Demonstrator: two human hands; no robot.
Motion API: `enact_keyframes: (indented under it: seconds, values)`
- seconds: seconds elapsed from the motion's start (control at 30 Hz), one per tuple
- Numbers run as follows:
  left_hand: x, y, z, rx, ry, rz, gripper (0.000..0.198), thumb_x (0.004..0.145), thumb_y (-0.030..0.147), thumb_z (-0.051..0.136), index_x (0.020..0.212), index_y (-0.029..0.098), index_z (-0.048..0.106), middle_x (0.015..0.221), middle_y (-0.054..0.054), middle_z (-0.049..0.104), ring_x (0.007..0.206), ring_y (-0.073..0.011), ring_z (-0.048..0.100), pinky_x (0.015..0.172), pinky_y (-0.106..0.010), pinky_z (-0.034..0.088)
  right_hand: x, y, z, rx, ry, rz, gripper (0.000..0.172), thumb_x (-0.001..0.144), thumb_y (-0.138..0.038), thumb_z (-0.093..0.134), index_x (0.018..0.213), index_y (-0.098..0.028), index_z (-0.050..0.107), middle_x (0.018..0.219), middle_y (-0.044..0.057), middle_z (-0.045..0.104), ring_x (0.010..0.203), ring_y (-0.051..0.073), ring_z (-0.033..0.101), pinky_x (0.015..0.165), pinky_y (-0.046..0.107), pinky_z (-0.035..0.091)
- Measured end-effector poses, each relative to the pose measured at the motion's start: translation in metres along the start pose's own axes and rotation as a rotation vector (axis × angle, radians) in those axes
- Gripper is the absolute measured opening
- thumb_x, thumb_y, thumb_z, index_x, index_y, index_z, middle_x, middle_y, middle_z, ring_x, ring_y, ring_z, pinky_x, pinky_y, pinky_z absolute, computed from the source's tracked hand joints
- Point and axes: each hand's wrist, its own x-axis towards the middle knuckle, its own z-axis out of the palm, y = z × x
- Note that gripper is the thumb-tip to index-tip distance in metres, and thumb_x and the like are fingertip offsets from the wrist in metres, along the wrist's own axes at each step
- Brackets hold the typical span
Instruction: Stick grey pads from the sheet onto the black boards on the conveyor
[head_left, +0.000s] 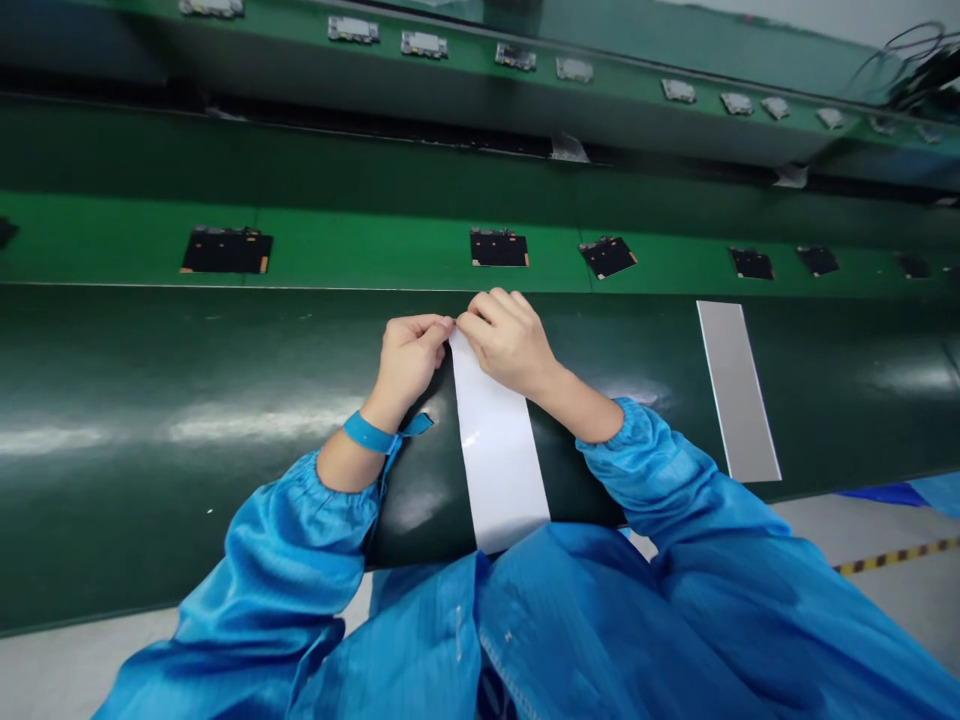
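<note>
A long white strip (501, 450) lies on the dark green table in front of me, its near end reaching my blue smock. At its far end my left hand (412, 355) pinches the top left corner between thumb and forefinger. My right hand (508, 335) is beside it, fingers curled over the far end, thumb and finger closed at the same edge. The two sets of fingertips nearly meet. Whether the strip is paper or film I cannot tell. A blue wrist strap (369, 433) with a cord is around my left wrist.
Several black circuit boards, one (227, 250) at the left and one (499, 248) in the middle, lie on the green belt (360, 240) beyond the table edge. A grey strip with white edges (739, 390) lies at my right. Small pale modules (353, 30) line the upper shelf.
</note>
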Motion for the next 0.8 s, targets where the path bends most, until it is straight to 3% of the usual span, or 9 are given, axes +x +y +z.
enact_keyframes:
  seconds: [0.1,0.23,0.4,0.67,0.8]
  values:
    - [0.0,0.0,0.0,0.004,-0.011,0.001,0.037,0.082,0.036,0.065,0.051,0.02,0.054,0.045,0.001,0.045,0.047,-0.0114,0.035,0.052,-0.029,0.026,-0.002,0.003,0.007,0.142,0.047,0.008,0.025,0.107,-0.017,0.045,0.089,-0.021,0.062,0.095,0.012,0.067,0.092,0.027,0.06,0.083,0.042,0.046]
    - [0.001,0.0,0.0,0.012,-0.018,-0.004,0.036,0.082,0.037,0.065,0.052,0.02,0.055,0.046,0.001,0.044,0.048,-0.0116,0.035,0.052,-0.029,0.026,-0.002,0.011,0.014,0.453,0.132,0.146,0.008,0.099,-0.016,0.054,0.101,-0.022,0.058,0.096,0.007,0.067,0.087,0.022,0.063,0.08,0.036,0.052]
    - [0.003,-0.003,-0.001,-0.013,-0.076,-0.011,0.029,0.081,0.037,0.063,0.058,0.02,0.061,0.047,0.0,0.049,0.049,-0.0127,0.037,0.053,-0.028,0.028,-0.003,0.013,0.019,0.481,0.133,0.12,0.03,0.099,-0.013,0.053,0.127,-0.021,0.059,0.106,0.008,0.071,0.095,0.022,0.067,0.086,0.036,0.056]
    - [0.002,0.002,-0.002,-0.004,-0.086,0.003,0.036,0.082,0.036,0.062,0.051,0.021,0.053,0.047,0.0,0.047,0.048,-0.0121,0.037,0.053,-0.029,0.027,-0.005,0.008,0.018,0.408,0.155,-0.004,0.028,0.105,-0.012,0.044,0.125,-0.021,0.061,0.109,0.011,0.072,0.104,0.025,0.069,0.096,0.041,0.058]
    - [0.002,0.002,-0.003,0.005,-0.1,0.004,0.036,0.082,0.036,0.062,0.051,0.02,0.052,0.047,0.0,0.047,0.049,-0.0122,0.038,0.054,-0.029,0.027,-0.005,0.007,0.019,0.405,0.16,0.019,0.023,0.105,-0.015,0.043,0.117,-0.022,0.061,0.109,0.012,0.072,0.103,0.025,0.069,0.095,0.042,0.058]
